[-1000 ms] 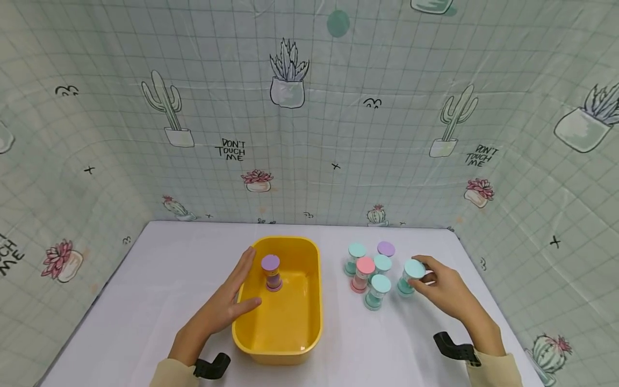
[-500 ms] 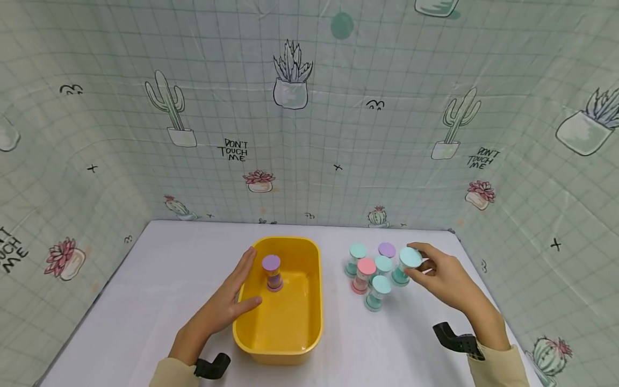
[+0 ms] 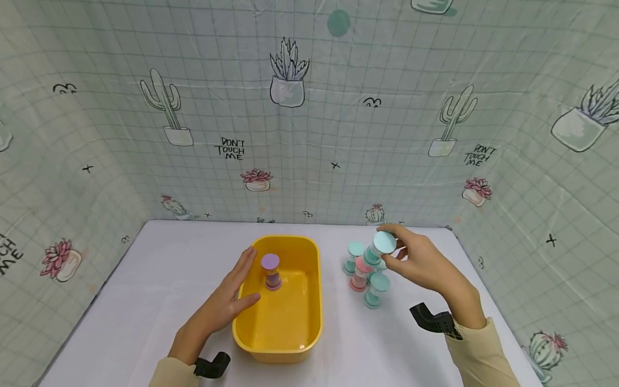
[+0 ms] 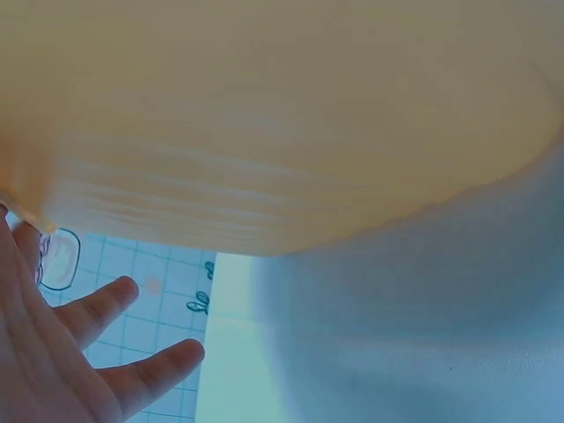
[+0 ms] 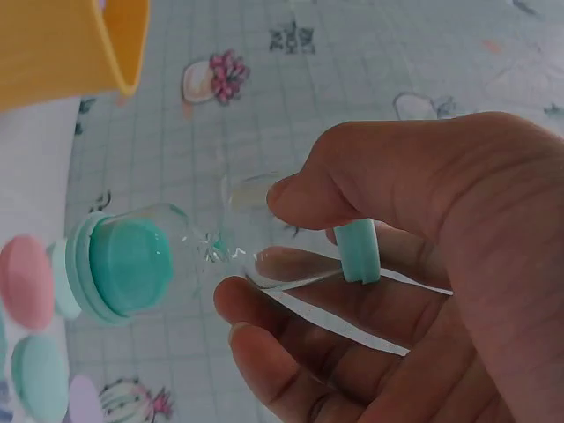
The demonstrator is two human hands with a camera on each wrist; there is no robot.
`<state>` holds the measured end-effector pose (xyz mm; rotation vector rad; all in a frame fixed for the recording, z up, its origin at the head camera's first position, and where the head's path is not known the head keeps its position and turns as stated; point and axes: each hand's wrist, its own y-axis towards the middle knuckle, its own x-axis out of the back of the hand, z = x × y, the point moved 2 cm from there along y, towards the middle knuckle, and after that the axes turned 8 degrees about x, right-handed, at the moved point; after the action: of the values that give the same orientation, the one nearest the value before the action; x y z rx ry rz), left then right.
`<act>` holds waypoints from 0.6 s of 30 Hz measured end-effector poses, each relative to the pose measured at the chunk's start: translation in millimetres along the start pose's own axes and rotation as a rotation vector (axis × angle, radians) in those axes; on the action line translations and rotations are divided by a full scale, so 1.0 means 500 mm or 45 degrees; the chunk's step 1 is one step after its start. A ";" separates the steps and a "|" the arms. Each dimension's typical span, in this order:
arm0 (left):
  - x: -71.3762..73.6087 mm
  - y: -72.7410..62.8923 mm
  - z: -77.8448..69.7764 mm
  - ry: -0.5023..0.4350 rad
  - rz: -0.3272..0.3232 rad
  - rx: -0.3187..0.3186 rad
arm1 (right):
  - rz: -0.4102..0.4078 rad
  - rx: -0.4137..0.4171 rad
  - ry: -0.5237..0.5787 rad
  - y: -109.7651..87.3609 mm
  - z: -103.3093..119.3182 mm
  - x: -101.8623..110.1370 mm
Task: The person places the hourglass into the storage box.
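Note:
My right hand [image 3: 425, 264] pinches a mint-green sand timer [image 3: 384, 243] between thumb and fingers, above the cluster on the table. In the right wrist view, its clear bulb and teal sand [image 5: 130, 266] show, with the upper cap near the palm. Below stand a pink-capped sand timer [image 3: 360, 278] and several mint ones, such as the front sand timer [image 3: 377, 293]. My left hand [image 3: 223, 301] rests on the left rim of a yellow bin [image 3: 285, 322], fingers extended and thumb over the edge. Inside that bin a purple sand timer [image 3: 271, 263] stands upright.
Everything stands on a white table [image 3: 159, 269]. A patterned cloth with cacti [image 3: 309, 134] rises behind it and along both sides. In the right wrist view, a purple cap [image 5: 85, 401] shows low among the group of timers.
My right hand has lifted the mint-green sand timer off the table and carried it left, over the other timers. The left hand and the yellow bin have stayed put.

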<state>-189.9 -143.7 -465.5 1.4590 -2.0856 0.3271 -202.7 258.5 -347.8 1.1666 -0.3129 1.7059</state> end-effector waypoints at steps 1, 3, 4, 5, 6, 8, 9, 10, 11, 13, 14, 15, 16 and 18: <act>0.001 0.000 0.000 -0.006 0.003 0.000 | 0.020 0.004 0.014 0.009 0.007 -0.002; 0.002 0.000 0.000 -0.011 0.005 -0.009 | 0.055 0.021 0.037 0.028 0.021 -0.006; 0.002 0.000 0.000 -0.014 0.006 -0.012 | 0.068 0.025 0.044 0.037 0.027 -0.008; 0.003 0.000 0.001 -0.020 0.009 -0.014 | 0.083 0.034 0.049 0.046 0.034 -0.010; 0.003 0.001 0.001 -0.017 0.010 -0.019 | 0.101 0.048 0.059 0.055 0.041 -0.012; 0.005 0.000 0.002 -0.021 0.012 -0.025 | 0.136 0.076 0.074 0.074 0.054 -0.017; 0.005 0.000 0.002 -0.025 0.011 -0.026 | 0.156 0.087 0.080 0.084 0.060 -0.020; 0.004 -0.001 0.003 -0.024 0.010 -0.023 | 0.181 0.088 0.092 0.091 0.065 -0.023; 0.003 -0.003 0.003 -0.022 0.008 -0.020 | 0.207 0.095 0.107 0.100 0.071 -0.027; 0.002 -0.005 0.003 -0.018 0.001 -0.015 | 0.254 0.102 0.132 0.116 0.081 -0.035; 0.002 -0.005 0.003 -0.015 -0.004 -0.014 | 0.275 0.102 0.140 0.125 0.086 -0.039; 0.002 -0.005 0.003 -0.008 -0.011 -0.013 | 0.292 0.111 0.144 0.134 0.090 -0.043; 0.002 -0.004 0.002 0.002 -0.017 -0.014 | 0.310 0.120 0.148 0.142 0.094 -0.047; 0.001 -0.002 0.004 0.013 -0.022 -0.014 | 0.342 0.152 0.146 0.159 0.103 -0.056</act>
<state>-189.5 -145.6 -466.8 1.4648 -2.0628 0.3149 -239.6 170.9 -320.8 1.1465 -0.3112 2.0418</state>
